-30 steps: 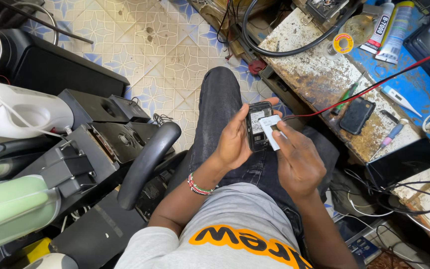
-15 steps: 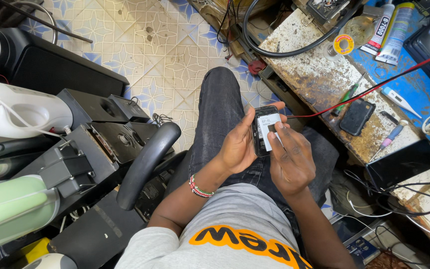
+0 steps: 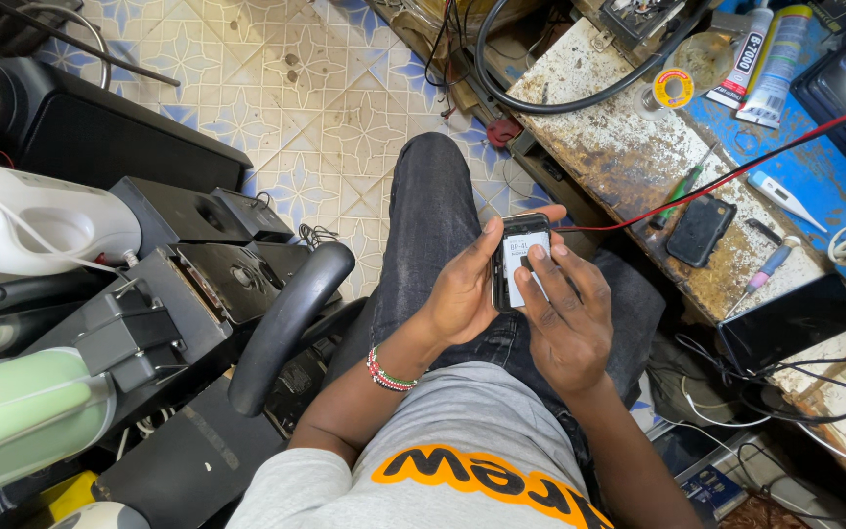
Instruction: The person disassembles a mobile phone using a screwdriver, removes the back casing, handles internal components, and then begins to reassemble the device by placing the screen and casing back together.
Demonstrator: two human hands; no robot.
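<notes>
Setting: cramped repair corner, patterned tile floor (image 3: 276,88) in blue and cream, seen from above. Worn, rust-stained workbench (image 3: 619,147) to the person's right; stacked black speakers (image 3: 208,255) and a pale green appliance (image 3: 22,421) to the left.

Person seated, dark jeans, grey shirt with orange lettering. Black chair armrest (image 3: 281,328) beside the left forearm.

Left hand (image 3: 457,294): wrapped around a small black phone (image 3: 521,257), thumb along its left edge, fingers behind it. Grip closed on the phone. Beaded bracelet (image 3: 389,372) on the left wrist.

Right hand (image 3: 565,318): fingers spread flat, fingertips (image 3: 536,253) pressing a white battery (image 3: 523,263) that sits in the open back of the phone. Not closed around anything; pressing only.

Phone position: held over the lap, above the right thigh, just left of the bench edge.

On bench: second black phone (image 3: 699,230) lying flat; red wire (image 3: 736,171) running from the upper right toward the held phone; thick black cable (image 3: 560,98) looped; roll of yellow tape (image 3: 673,88); two glue tubes (image 3: 761,49); dark tablet (image 3: 785,323) at the near end.
</notes>
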